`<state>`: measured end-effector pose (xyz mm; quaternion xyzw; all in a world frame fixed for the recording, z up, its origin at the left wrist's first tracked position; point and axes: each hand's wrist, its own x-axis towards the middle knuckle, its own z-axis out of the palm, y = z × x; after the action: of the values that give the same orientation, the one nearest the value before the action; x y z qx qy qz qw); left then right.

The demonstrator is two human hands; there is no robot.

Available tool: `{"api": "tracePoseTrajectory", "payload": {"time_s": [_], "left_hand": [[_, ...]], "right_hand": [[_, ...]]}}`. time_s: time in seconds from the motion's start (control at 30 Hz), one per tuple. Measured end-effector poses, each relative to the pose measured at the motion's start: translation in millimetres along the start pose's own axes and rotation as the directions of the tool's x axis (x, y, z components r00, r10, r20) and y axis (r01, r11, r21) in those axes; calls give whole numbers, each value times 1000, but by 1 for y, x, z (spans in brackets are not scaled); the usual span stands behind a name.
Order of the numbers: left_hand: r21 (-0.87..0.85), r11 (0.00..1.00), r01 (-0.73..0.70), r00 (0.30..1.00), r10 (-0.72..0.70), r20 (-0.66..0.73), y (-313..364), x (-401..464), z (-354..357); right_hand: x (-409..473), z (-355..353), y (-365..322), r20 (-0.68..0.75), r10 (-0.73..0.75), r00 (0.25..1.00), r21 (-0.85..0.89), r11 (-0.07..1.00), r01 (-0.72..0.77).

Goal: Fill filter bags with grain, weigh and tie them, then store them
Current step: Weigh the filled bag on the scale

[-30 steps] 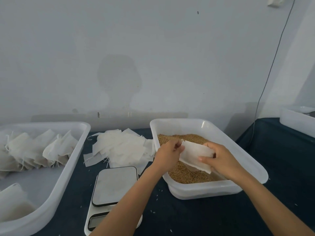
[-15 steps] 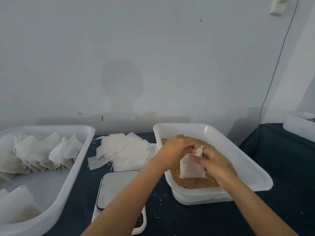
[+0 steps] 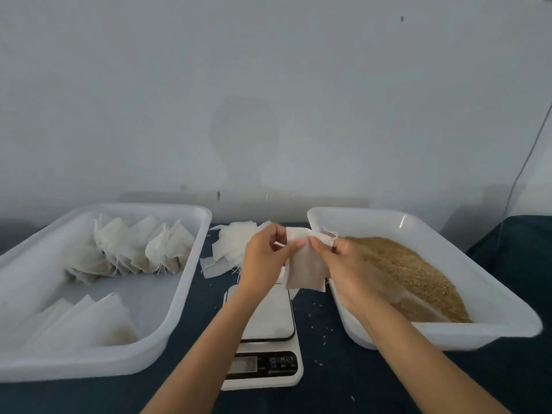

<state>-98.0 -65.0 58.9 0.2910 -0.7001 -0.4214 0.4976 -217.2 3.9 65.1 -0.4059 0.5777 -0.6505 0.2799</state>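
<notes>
Both hands meet at the centre of the frame, above the scale (image 3: 263, 333) — the left hand (image 3: 265, 261) and the right hand (image 3: 343, 264) each pinch the top edge of one filter bag (image 3: 306, 270), fingers curled onto its mouth. The bag hangs upright between them, its lower part darker, a loose drawstring (image 3: 330, 234) looping off its upper right corner. To the right sits a white tub (image 3: 493, 330) holding a slope of brown grain (image 3: 412, 273). At the left, another white tub (image 3: 167, 333) holds filled bags (image 3: 140, 249) in rows. Flat empty bags (image 3: 230, 246) lie piled behind the hands on the dark tabletop (image 3: 325, 392) — a few stray grains are scattered near the scale.
</notes>
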Motion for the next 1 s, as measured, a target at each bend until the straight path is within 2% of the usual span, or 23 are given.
{"api": "tracePoseTrajectory", "payload": {"time_s": [0.1,0.23,0.37,0.57,0.87,1.0], "left_hand": [[94,994,59,998,-57,-19,-18,-11,-26],[177,970,167,986,-168,-9,-43,-21,-46],[159,954,254,967,-253,-23,-59,-23,-51],[271,938,218,976,-217,-34,-72,-21,-54],[252,950,182,967,-127,-219,-76,-15,-69],[235,955,184,965,-130,-228,-78,-15,-68]], "right_hand": [[-1,26,20,49,-30,998,-161,986,38],[-2,48,48,125,-60,990,-289,953,94],[2,55,63,140,-91,986,-376,917,138],[2,53,67,172,-92,981,-342,928,147],[10,32,57,31,-155,987,-263,952,158],[11,31,57,5,-162,987,-249,956,158]]}}
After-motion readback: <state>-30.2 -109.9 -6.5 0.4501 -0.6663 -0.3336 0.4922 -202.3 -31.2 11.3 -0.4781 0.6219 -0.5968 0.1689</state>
